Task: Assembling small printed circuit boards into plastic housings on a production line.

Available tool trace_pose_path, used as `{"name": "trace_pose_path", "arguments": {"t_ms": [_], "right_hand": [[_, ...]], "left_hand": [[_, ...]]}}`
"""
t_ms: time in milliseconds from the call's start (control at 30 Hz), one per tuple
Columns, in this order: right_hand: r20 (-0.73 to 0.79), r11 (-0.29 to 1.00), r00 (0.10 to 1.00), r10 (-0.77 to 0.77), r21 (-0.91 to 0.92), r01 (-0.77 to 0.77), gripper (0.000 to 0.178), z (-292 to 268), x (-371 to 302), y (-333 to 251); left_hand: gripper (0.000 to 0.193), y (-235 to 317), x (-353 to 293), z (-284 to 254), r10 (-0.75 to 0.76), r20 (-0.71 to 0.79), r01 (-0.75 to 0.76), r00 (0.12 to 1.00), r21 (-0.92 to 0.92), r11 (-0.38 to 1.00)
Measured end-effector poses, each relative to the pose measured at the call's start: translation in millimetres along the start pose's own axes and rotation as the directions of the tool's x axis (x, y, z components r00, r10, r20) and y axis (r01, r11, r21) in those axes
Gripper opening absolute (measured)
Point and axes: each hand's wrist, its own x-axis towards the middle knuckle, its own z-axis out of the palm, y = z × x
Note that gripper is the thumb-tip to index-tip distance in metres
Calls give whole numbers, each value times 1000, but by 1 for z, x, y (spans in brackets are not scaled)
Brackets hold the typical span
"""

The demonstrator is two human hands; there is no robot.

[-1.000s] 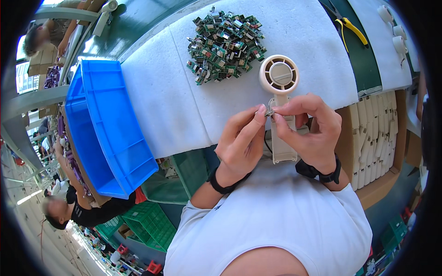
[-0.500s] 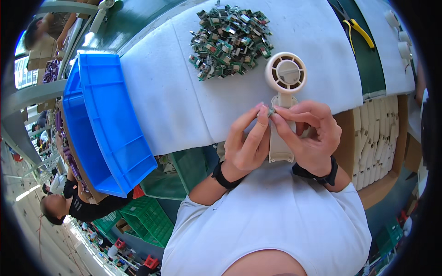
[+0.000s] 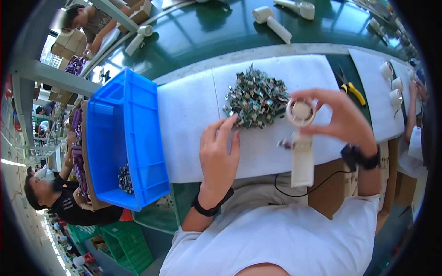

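Observation:
My right hand holds a white handheld fan by its round head, with thumb and fingers curved around the rim. The fan's handle hangs below, its hollow inner side showing. Beside the handle is a small blurred part, apparently a circuit board. My left hand is open, thumb apart, its fingertips at the near left edge of a pile of small green circuit boards. Whether they touch a board, I cannot tell.
A blue bin with some small parts stands left of the white foam mat. Yellow-handled pliers lie right. More fans lie on the green bench behind. A thin black cable loops near my waist. A co-worker's hand is far right.
My hands have parted. The left has gone to the board pile; the right has let go of the small part and taken the fan's head. The view has shifted, showing more of the bench behind.

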Motion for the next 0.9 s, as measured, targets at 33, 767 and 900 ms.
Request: {"name": "trace_pose_path", "arguments": {"t_ms": [33, 767, 900], "right_hand": [[19, 999, 998, 51, -6, -51, 66, -21, 7, 16], [-377, 946, 871, 315, 48, -322, 65, -17, 248, 110], [-535, 744, 828, 169, -482, -463, 61, -8, 227, 118]], "left_hand": [[37, -2, -1, 0, 1, 28, -2, 1000, 1, 1000], [37, 6, -39, -8, 78, 37, -75, 996, -94, 993], [32, 10, -35, -7, 41, 53, -39, 998, -41, 998]]}}
